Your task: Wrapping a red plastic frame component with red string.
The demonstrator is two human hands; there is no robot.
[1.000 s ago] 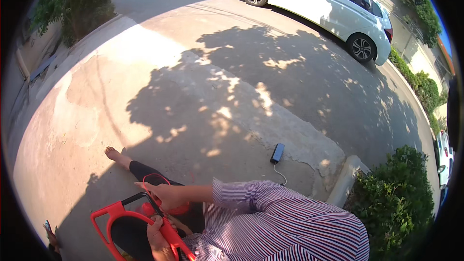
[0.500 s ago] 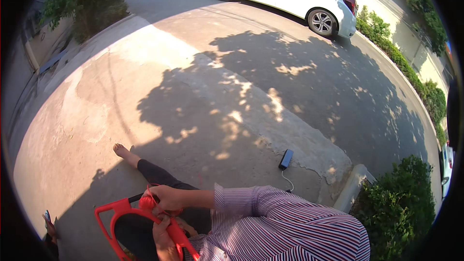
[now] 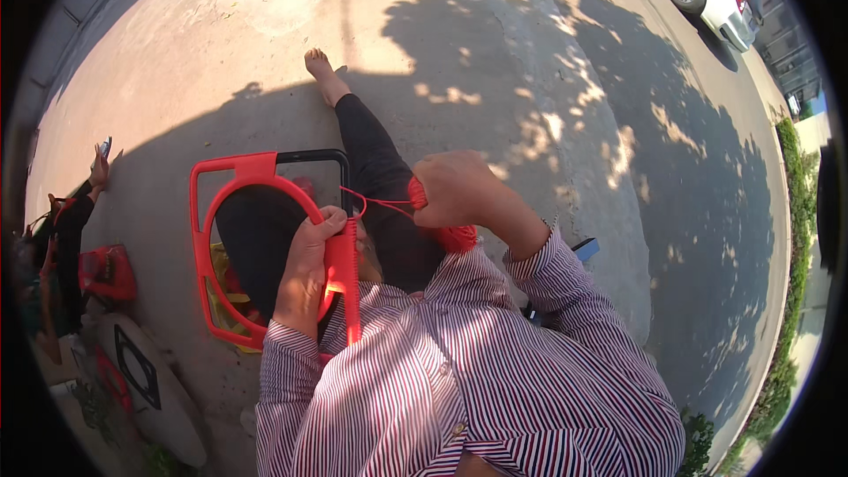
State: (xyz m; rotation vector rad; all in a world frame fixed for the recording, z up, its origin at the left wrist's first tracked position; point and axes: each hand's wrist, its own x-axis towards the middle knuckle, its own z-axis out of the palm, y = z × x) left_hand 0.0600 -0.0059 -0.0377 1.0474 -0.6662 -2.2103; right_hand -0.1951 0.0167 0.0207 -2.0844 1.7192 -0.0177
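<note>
A flat rectangular frame (image 3: 237, 164) with a ring inside it lies over my lap. It is mostly red, with bare black at its upper right corner. My left hand (image 3: 305, 256) is closed around its right bar, where the red covering looks ridged, like tightly wound cord. To the right of the frame, my right hand (image 3: 458, 190) is closed on a bundle of red cord (image 3: 456, 238) that spills out below the fist. Thin red strands stretch from this hand to the frame's right bar beside my left thumb.
Another person's hand (image 3: 100, 170) shows at the left, near a red bag (image 3: 108, 272). A black frame (image 3: 139, 369) lies on a pale rounded surface (image 3: 177, 420). A dark phone-like device (image 3: 585, 249) rests by my right arm. A white car (image 3: 738, 22) stands far right.
My right hand has moved away from the frame to the right, stretching the red strands between them. My left hand still grips the frame. The whole view has turned.
</note>
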